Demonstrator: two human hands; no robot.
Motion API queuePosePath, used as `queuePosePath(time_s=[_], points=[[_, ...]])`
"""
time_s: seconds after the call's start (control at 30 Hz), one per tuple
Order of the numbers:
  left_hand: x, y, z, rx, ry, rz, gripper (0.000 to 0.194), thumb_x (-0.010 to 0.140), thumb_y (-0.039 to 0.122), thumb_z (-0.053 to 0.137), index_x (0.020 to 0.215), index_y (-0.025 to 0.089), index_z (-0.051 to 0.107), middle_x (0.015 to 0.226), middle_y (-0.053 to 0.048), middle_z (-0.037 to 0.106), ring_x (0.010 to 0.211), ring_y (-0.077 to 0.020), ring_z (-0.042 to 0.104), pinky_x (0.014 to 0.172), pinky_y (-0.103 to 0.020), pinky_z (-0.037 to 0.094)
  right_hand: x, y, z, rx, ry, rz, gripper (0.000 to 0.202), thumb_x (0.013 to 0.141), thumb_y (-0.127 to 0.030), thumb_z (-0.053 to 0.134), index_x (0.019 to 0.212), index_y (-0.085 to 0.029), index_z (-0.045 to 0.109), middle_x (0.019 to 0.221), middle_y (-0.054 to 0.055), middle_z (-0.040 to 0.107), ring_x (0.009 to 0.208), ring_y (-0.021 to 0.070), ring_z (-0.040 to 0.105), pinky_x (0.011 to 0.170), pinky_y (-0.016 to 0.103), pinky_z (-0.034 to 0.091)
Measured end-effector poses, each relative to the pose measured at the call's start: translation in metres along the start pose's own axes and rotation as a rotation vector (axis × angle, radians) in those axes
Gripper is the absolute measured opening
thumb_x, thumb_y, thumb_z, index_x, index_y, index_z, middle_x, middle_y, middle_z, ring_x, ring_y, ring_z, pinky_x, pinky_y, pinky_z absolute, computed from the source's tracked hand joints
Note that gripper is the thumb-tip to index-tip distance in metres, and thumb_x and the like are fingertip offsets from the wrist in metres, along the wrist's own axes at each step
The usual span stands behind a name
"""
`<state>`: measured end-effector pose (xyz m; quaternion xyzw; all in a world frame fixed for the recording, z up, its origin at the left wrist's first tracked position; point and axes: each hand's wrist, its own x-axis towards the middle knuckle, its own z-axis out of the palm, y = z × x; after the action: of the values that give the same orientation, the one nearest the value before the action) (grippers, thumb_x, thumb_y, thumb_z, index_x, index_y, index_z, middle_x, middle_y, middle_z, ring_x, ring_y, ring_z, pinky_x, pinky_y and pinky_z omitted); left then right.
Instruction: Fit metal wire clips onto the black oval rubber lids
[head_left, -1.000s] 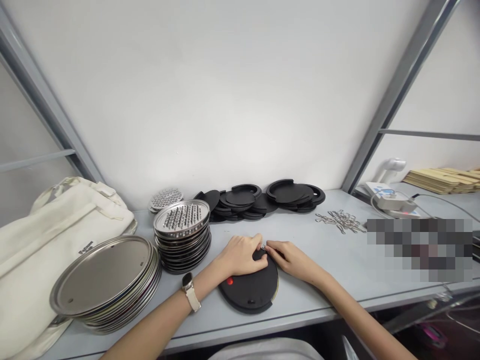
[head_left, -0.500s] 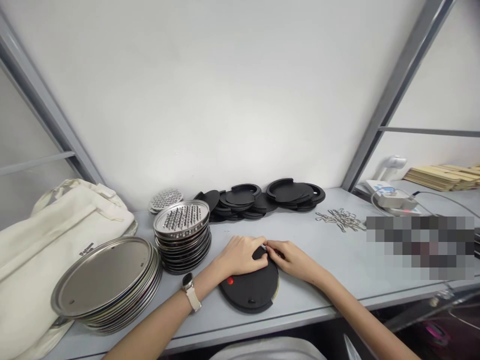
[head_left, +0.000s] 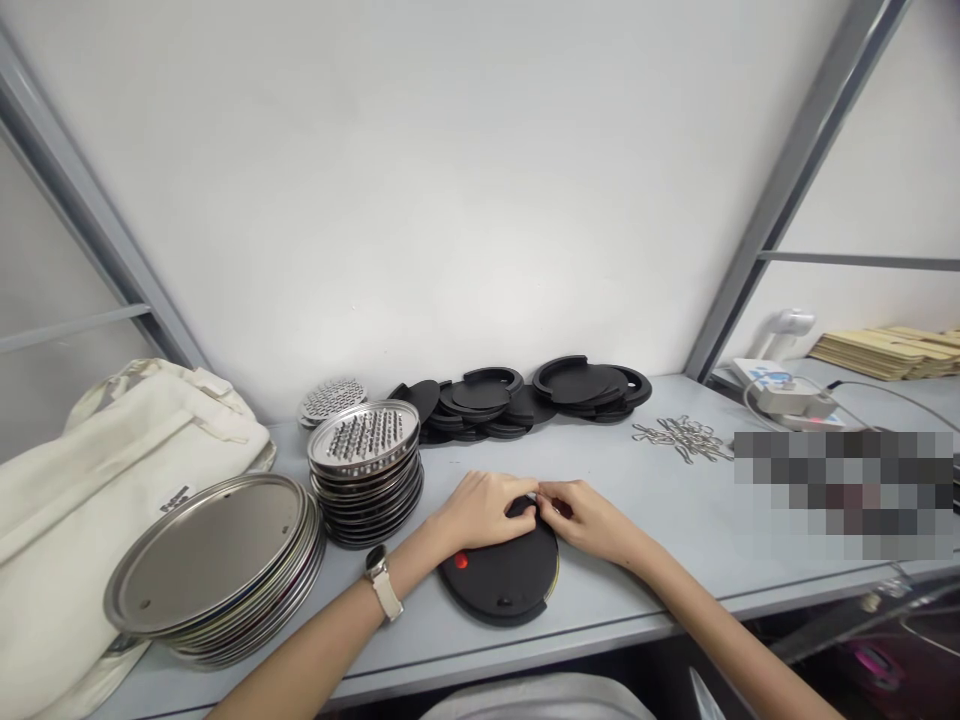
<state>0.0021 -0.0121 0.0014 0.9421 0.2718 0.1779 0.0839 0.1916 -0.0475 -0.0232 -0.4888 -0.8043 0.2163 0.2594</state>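
At the far left, a white cloth bag (head_left: 172,430) slumps on the grey table (head_left: 637,480), just beside a pile of flat round metal plates (head_left: 217,545). Next stands a pile of bumpy metal discs (head_left: 365,438); stacking them likely saves room. Black round parts (head_left: 529,402) lie heaped at the back, perhaps to be out of the way.

Nearer the front edge, the left hand (head_left: 487,505) presses its thumb on a round black piece (head_left: 510,575) with a red spot (head_left: 461,561). Its finger bends to the far edge, so the piece, flat on the table, probably won't slide. There, the right hand (head_left: 589,515) has thumb and finger squeezed together. They seem to pinch a small shiny bit (head_left: 533,494), mostly hidden.

Farther right is a messy pile of bent metal clips (head_left: 684,438), maybe put there for easy reach. Last come a white box (head_left: 780,390) and flat wood boards (head_left: 885,353).
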Motion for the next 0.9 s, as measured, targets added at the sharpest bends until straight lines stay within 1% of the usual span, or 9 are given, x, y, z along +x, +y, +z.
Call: queuePosePath(time_s=[0.17,0.37,0.53,0.7,0.9], points=[[0.0003,-0.0002,0.0008,-0.014,0.000,0.005,0.008,0.080,0.023,0.052,0.083,0.022,0.059,0.068,0.003,0.059,0.057,-0.0113,0.047,0.054,-0.023,0.024,0.0004,0.0005,0.0000,-0.017,-0.001,0.021,0.024,0.084,-0.021,0.038,0.060,-0.018,0.040,0.053,-0.005,0.037,0.049,0.0087,0.031,0.049,0.022,0.024],[0.0009,-0.0004,0.0000,-0.036,0.006,0.000,0.008,0.080,0.024,0.053,0.084,0.021,0.059,0.067,0.004,0.058,0.055,-0.0108,0.045,0.053,-0.023,0.024,-0.0005,-0.0023,-0.0013,-0.014,0.010,0.017,0.022,0.083,-0.021,0.040,0.061,-0.018,0.040,0.055,-0.004,0.039,0.051,0.0090,0.033,0.049,0.021,0.025],[0.0006,-0.0003,-0.0003,-0.061,0.000,-0.015,0.008,0.080,0.024,0.052,0.082,0.021,0.058,0.063,0.004,0.053,0.054,-0.0103,0.042,0.053,-0.023,0.023,-0.0008,0.0004,-0.0009,0.006,-0.010,0.019,0.022,0.084,-0.021,0.040,0.062,-0.018,0.040,0.055,-0.005,0.038,0.051,0.0088,0.033,0.049,0.021,0.025],[0.0009,-0.0011,-0.0008,-0.110,-0.010,-0.028,0.006,0.079,0.023,0.052,0.079,0.020,0.057,0.059,0.005,0.047,0.052,-0.0096,0.039,0.052,-0.022,0.023,-0.0007,0.0026,-0.0003,0.032,-0.029,0.030,0.024,0.087,-0.024,0.038,0.065,-0.018,0.046,0.055,-0.005,0.037,0.050,0.0088,0.031,0.048,0.021,0.024],[0.0015,0.0003,-0.0042,-0.179,-0.042,-0.026,0.005,0.079,0.021,0.051,0.081,0.019,0.056,0.058,0.005,0.044,0.053,-0.0092,0.040,0.052,-0.020,0.027,-0.0015,0.0018,-0.0001,0.039,-0.020,0.034,0.024,0.087,-0.024,0.039,0.066,-0.017,0.050,0.055,-0.004,0.040,0.050,0.0093,0.032,0.048,0.022,0.025]])
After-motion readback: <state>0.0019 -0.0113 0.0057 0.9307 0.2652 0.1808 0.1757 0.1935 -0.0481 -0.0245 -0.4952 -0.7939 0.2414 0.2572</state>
